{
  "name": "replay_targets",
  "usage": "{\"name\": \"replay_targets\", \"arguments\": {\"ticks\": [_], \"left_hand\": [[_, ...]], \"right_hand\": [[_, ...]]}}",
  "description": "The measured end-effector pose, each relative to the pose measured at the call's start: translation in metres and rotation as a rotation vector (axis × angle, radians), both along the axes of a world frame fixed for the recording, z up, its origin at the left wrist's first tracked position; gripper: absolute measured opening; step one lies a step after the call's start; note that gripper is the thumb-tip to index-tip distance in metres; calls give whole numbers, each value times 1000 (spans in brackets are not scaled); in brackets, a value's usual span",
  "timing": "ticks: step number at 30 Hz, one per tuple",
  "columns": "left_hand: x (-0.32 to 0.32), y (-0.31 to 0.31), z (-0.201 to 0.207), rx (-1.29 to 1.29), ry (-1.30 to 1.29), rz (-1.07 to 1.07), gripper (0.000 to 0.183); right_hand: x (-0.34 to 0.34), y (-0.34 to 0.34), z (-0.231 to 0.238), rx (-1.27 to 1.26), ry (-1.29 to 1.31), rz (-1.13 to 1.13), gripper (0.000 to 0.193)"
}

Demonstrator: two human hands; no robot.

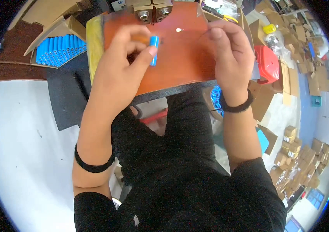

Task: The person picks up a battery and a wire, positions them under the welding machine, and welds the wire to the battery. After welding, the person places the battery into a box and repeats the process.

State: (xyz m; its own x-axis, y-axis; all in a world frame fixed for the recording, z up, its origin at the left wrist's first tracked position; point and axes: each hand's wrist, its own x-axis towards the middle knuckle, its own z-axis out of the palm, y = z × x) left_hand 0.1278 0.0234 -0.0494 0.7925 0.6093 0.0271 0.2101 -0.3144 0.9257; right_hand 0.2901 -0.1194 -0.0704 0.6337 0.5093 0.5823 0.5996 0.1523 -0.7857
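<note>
A blue cylindrical battery cell (154, 40) stands upright between the thumb and fingers of my left hand (120, 71), above the orange-brown work mat (180, 69). To the right, my right hand (232, 58) is closed in a pinch, thumb against the forefinger. A thin dark strand (197, 30), perhaps a wire, runs leftward from that pinch; its far end is too faint to follow. A small white blob (178, 29) shows on or just above the mat between both hands. The left fingertips are slightly blurred.
A cardboard box (71, 27) of blue cells stands at the left. Two metal round-ended parts (145, 15) in cardboard sit at the mat's far edge. Yellow-handled pliers (230, 18) lie far right, near a red stool (266, 63). Another container of blue pieces (216, 96) is below the table edge.
</note>
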Motion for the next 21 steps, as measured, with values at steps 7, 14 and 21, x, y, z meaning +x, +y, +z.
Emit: {"name": "replay_targets", "arguments": {"ticks": [7, 14, 21], "left_hand": [[3, 7, -1, 216, -92, -80, 28], [17, 15, -7, 358, -69, -59, 26], [24, 15, -15, 433, -65, -40, 24]], "right_hand": [[-5, 15, -1, -26, 88, 44, 18], [-9, 22, 8, -184, 156, 19, 18], [-6, 28, 0, -201, 100, 13, 18]]}}
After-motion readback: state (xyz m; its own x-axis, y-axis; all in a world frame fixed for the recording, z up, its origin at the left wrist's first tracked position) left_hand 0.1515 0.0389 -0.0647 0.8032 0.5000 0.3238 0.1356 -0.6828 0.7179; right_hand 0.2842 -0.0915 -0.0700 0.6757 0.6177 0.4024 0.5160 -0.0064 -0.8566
